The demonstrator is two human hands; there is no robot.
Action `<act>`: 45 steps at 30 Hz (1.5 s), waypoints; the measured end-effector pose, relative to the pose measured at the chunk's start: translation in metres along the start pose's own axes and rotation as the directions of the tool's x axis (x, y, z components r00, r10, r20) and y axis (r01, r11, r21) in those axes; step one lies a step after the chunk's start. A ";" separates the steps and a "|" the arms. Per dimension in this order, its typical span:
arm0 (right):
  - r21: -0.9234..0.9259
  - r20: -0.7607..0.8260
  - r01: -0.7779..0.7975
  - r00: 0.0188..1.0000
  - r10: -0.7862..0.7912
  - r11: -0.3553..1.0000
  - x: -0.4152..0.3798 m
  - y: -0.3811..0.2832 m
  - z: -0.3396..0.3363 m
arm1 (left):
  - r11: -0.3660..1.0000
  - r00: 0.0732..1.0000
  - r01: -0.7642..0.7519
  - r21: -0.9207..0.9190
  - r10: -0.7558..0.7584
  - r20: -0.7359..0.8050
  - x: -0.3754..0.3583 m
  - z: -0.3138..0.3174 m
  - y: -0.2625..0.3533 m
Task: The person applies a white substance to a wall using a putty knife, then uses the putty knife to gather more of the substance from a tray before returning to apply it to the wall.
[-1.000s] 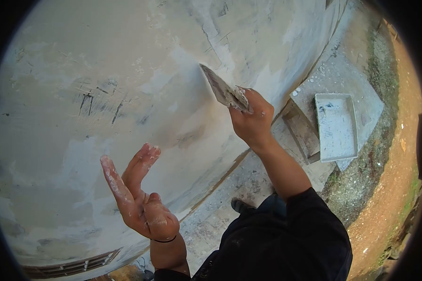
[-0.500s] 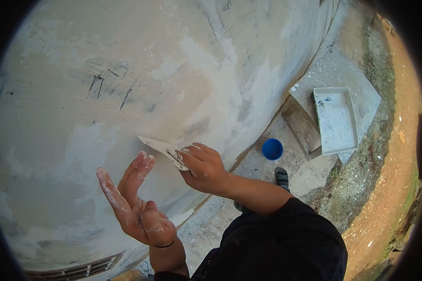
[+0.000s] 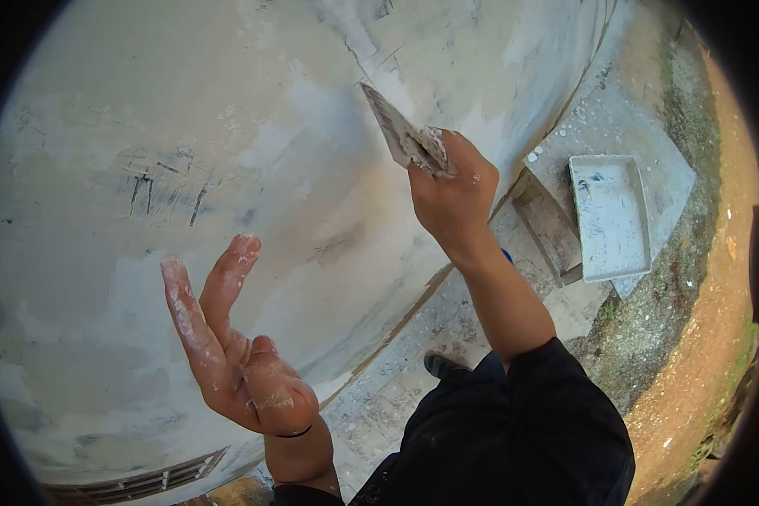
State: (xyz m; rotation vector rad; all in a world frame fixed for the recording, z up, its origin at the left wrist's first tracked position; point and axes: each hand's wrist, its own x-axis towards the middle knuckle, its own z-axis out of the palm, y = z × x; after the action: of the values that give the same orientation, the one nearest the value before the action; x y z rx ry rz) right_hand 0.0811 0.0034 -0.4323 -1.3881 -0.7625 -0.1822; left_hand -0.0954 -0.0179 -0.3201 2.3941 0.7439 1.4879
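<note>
My right hand (image 3: 457, 192) is wrapped round the handle of a putty knife (image 3: 396, 126), a wide pale blade smeared with white putty. The blade's edge points up and left, right at the face of a plastered wall (image 3: 270, 152). Grey and white patches cover the wall, with dark scratch marks left of the middle. Lower left, my left hand (image 3: 244, 363) is raised in front of the wall, two fingers stretched out and the others bent. White putty coats its fingers, and nothing shows in it.
A white rectangular tray (image 3: 609, 219) lies on a putty-spattered wooden stand (image 3: 541, 218) at the right. Behind my right forearm, only a sliver of a blue bucket (image 3: 507, 255) shows. A slatted vent (image 3: 143, 482) sits at lower left. Concrete and orange soil (image 3: 691, 337) run along the right.
My right hand has swung up and to the right with the putty knife, its blade now steeper. My forearm now covers most of the blue bucket. The left hand has shifted slightly left and up.
</note>
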 end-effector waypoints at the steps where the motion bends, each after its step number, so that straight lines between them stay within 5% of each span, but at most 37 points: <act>1: 0.020 -0.005 0.059 0.998 -0.059 0.998 -0.008 -0.004 0.007 | 1.000 1.000 0.000 0.001 0.000 0.002 -0.001 -0.003 0.001; 5: 0.097 0.030 0.263 0.963 -0.267 0.960 -0.058 -0.044 0.048 | 1.000 0.999 -0.026 -0.003 0.025 -0.044 -0.009 -0.023 -0.004; 10: 0.292 0.158 0.279 0.929 -0.334 0.915 -0.110 -0.104 0.055 | 0.996 0.997 -0.078 0.049 0.078 -0.005 -0.012 -0.039 -0.004; 15: 0.416 0.207 0.121 0.953 -0.223 0.901 -0.076 -0.077 0.042 | 0.998 0.998 -0.061 0.030 0.062 -0.031 -0.007 -0.029 0.003; 19: 0.325 0.304 -0.060 0.952 -0.044 0.944 -0.014 -0.015 0.032 | 0.999 0.997 -0.009 -0.037 0.006 -0.078 -0.005 -0.005 0.007; 20: 0.276 0.206 0.055 0.972 -0.115 0.959 -0.002 -0.002 0.030 | 0.999 0.998 -0.004 -0.042 0.001 -0.063 -0.005 0.001 0.006; 23: 0.187 0.229 0.000 0.973 -0.043 0.982 0.024 0.012 0.012 | 0.996 0.999 0.020 -0.088 -0.024 -0.046 -0.005 0.012 0.011; 31: 0.048 -0.028 0.204 0.979 -0.203 0.978 -0.022 -0.037 0.025 | 0.994 1.000 0.014 -0.112 -0.017 -0.023 -0.012 -0.010 0.006; 34: 0.063 0.017 0.216 0.976 -0.218 0.974 -0.059 -0.080 0.051 | 0.991 0.997 0.042 -0.127 -0.050 -0.058 -0.019 -0.030 0.005; 38: 0.269 0.107 0.266 0.947 -0.303 0.926 -0.112 -0.131 0.064 | 0.999 0.985 -0.044 0.007 0.042 0.166 -0.027 -0.054 0.001; 40: 0.313 0.165 0.246 0.937 -0.307 0.917 -0.117 -0.134 0.058 | 0.997 0.997 -0.055 -0.063 0.051 -0.062 -0.028 -0.052 0.002; 43: 0.459 0.257 0.183 0.909 -0.328 0.869 -0.102 -0.117 0.050 | 0.996 0.992 -0.093 -0.008 0.092 -0.088 -0.027 -0.056 0.003; 45: 0.422 0.383 -0.030 0.912 -0.148 0.906 -0.075 -0.092 0.051 | 0.996 0.991 -0.066 -0.059 0.059 -0.124 -0.025 -0.053 0.006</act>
State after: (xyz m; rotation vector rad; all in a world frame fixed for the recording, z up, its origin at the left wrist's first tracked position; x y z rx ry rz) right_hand -0.0444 0.0081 -0.4018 -0.9941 -1.1204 0.2273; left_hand -0.1494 -0.0399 -0.3130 2.3175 0.6423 1.6693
